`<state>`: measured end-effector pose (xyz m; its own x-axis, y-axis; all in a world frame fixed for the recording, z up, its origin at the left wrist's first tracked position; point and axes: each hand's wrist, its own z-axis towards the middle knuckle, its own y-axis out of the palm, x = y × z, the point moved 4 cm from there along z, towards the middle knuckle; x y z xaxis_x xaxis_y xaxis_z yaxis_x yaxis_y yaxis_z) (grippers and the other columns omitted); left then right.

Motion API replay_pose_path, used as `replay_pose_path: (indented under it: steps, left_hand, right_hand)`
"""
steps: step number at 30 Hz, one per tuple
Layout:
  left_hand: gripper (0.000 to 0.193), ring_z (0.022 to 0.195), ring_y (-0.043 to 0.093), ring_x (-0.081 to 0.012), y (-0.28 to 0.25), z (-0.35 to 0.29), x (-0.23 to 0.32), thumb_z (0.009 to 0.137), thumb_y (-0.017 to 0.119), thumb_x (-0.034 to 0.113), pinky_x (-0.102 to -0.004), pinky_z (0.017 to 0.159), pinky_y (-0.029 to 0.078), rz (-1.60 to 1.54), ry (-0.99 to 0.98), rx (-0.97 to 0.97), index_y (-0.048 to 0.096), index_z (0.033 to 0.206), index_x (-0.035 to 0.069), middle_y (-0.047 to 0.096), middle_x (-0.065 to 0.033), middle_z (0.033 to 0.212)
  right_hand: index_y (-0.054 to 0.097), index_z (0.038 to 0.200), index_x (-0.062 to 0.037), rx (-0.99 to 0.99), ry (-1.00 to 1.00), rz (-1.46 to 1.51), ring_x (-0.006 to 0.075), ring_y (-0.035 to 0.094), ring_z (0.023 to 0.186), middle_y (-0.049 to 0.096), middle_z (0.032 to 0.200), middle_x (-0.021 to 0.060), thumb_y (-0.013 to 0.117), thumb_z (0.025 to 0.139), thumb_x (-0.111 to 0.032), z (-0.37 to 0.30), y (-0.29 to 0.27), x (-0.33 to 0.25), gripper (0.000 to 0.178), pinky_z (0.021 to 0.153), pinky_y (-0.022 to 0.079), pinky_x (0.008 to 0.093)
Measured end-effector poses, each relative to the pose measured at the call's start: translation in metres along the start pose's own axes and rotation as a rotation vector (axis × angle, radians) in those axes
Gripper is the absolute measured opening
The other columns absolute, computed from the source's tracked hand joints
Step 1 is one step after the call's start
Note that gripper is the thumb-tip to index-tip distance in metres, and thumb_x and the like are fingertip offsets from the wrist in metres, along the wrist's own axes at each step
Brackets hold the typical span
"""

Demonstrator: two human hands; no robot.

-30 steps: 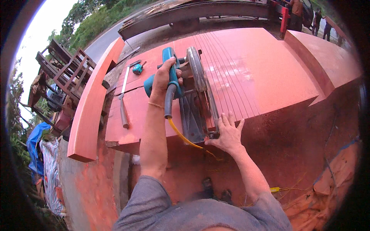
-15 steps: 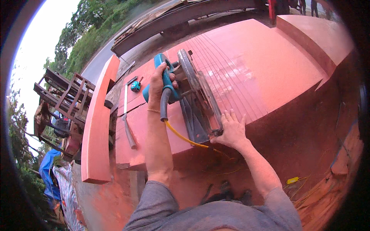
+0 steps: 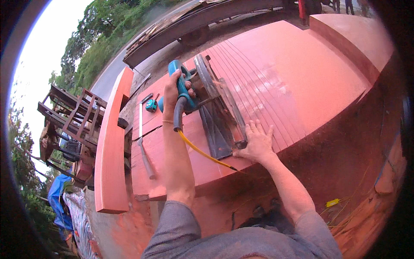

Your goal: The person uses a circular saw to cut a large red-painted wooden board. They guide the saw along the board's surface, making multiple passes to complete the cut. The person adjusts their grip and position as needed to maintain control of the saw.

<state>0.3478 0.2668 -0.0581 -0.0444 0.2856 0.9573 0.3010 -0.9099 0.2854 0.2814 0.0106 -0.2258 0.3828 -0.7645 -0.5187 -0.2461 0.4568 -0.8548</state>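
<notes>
My left hand (image 3: 181,88) is wrapped round the teal handle of a circular saw (image 3: 207,80), which stands on a broad reddish slab (image 3: 302,77). A yellow cable trails from the saw's dark sleeve past my left forearm. Flat on the slab near its close edge lies my right hand (image 3: 258,142), fingers spread, its thumb against the front end of the saw's base plate. Several thin parallel grooves run across the slab to the right of the saw. The lower part of the blade is hidden.
Left of the saw lie a teal tape measure (image 3: 151,105) and a long hammer-shaped tool (image 3: 144,149) with a dark grip. A reddish beam (image 3: 113,146) stands further left. Another block (image 3: 353,36) sits far right. Something small and yellow (image 3: 332,203) is on the ground.
The saw has shifted slightly left and away across the slab with my left hand on it. My right hand keeps beside the base plate. The whole view has tilted a little.
</notes>
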Motion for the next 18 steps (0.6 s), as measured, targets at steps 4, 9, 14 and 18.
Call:
replay_pose_path:
  steps: [4,9,14,18]
  left_hand:
    - [0.034,0.051,0.057,-0.0194,-0.001,0.014,0.003,0.098,0.06,0.04,-0.0333,0.048,0.05,0.02,0.02,0.018,0.051,0.108,0.009,0.059,-0.0074,0.071]
    - [0.035,0.051,0.057,-0.0203,-0.003,0.014,0.0,0.099,0.06,0.039,-0.0343,0.047,0.048,0.016,0.017,0.047,0.051,0.11,0.007,0.058,-0.0072,0.071]
    - [0.036,0.05,0.055,-0.0208,-0.003,0.02,0.001,0.099,0.06,0.039,-0.0339,0.049,0.048,0.016,0.028,0.0,0.05,0.111,0.007,0.058,-0.0083,0.071]
    - [0.039,0.052,0.058,-0.0206,-0.003,0.022,0.004,0.098,0.06,0.04,-0.0349,0.052,0.05,0.036,0.015,0.033,0.048,0.111,0.006,0.058,-0.0079,0.071]
  right_hand:
    - [0.04,0.152,0.0042,0.005,-0.009,-0.014,0.0306,0.022,0.155,0.033,0.163,0.0173,0.084,0.061,-0.066,0.021,0.003,0.001,0.123,0.118,0.008,0.0727]
    - [0.043,0.149,0.0037,0.045,-0.05,0.016,0.0305,0.023,0.155,0.036,0.162,0.0178,0.084,0.059,-0.067,0.021,0.009,0.005,0.122,0.117,0.006,0.0749]
    - [0.045,0.147,0.0029,0.092,-0.062,0.059,0.0306,0.024,0.155,0.038,0.16,0.0184,0.085,0.058,-0.067,0.028,0.006,0.011,0.12,0.115,0.004,0.0772]
    - [0.045,0.147,0.0018,0.086,-0.068,0.065,0.0302,0.025,0.154,0.038,0.16,0.0185,0.085,0.058,-0.067,0.03,0.005,0.007,0.119,0.116,0.004,0.0757]
